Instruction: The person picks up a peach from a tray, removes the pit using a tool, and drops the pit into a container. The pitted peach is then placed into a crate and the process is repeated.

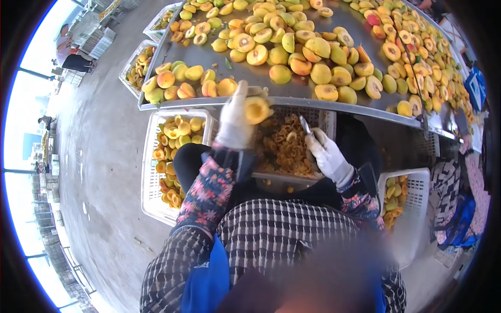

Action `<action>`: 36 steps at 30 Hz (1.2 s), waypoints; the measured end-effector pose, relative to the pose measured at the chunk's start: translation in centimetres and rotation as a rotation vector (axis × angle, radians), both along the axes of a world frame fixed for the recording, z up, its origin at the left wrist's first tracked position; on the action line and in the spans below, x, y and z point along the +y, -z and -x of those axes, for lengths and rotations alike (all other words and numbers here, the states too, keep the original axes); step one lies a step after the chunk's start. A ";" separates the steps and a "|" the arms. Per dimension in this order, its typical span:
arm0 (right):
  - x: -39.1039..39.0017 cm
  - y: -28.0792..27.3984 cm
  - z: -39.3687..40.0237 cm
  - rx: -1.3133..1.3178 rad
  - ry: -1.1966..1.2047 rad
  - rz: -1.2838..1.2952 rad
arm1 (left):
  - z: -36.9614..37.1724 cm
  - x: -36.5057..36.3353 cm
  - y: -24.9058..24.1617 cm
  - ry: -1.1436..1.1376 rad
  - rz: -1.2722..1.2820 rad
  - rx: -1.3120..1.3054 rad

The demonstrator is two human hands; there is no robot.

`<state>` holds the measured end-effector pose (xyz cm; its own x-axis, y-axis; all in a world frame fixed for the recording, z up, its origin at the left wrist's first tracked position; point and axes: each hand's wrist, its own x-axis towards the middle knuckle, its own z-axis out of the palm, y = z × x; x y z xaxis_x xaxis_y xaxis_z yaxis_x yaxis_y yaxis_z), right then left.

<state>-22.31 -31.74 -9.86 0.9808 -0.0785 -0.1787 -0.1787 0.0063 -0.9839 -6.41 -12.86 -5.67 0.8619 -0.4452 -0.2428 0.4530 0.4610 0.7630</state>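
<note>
My left hand (234, 121), in a white glove, is at the table's front edge, slightly blurred. It is closed on a yellow peach half (257, 110) whose hollow centre faces up and shows no stone. My right hand (330, 158), also gloved, grips a small metal hand tool (304, 124) with a shiny tip pointing up and away from me; the glove hides its handle. Between and below my hands, a crate (327, 121) holds brown-orange peach scraps (290, 143). Just beyond my left hand, several peach halves (186, 91) lie along the table edge.
The metal table (250, 83) bears many peach halves (318, 48). A white crate (147, 180) of hollowed halves stands at my left, another white crate (417, 195) with peaches at my right. More crates (136, 68) stand beyond the table's left side. A person (70, 55) is far left.
</note>
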 end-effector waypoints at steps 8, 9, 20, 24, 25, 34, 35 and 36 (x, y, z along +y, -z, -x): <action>-0.6 2.8 0.9 0.167 -0.064 0.121 | -6.3 9.8 -2.9 -0.166 -1.552 -1.065; -0.4 3.0 0.7 0.149 -0.063 0.103 | -7.0 7.7 -2.7 -0.088 -1.389 -1.018; -0.4 1.8 0.6 0.239 -0.011 -0.036 | -7.8 -10.3 2.9 0.306 -1.431 -1.079; -0.7 1.9 0.6 0.072 0.038 0.018 | -7.9 -8.5 2.6 0.128 -0.897 -0.704; -0.6 1.8 0.6 0.006 0.071 0.030 | -7.7 -7.8 2.3 0.143 -0.523 -0.404; 1.5 -5.1 -3.4 -0.405 0.211 0.637 | 0.8 -5.5 -0.9 0.179 0.031 -0.208; 1.8 -4.9 -3.5 -0.389 0.213 0.638 | 1.2 -5.5 -0.8 0.166 0.058 -0.222; 2.2 -4.8 -3.5 -0.374 0.214 0.638 | 1.5 -5.6 -0.6 0.151 0.084 -0.237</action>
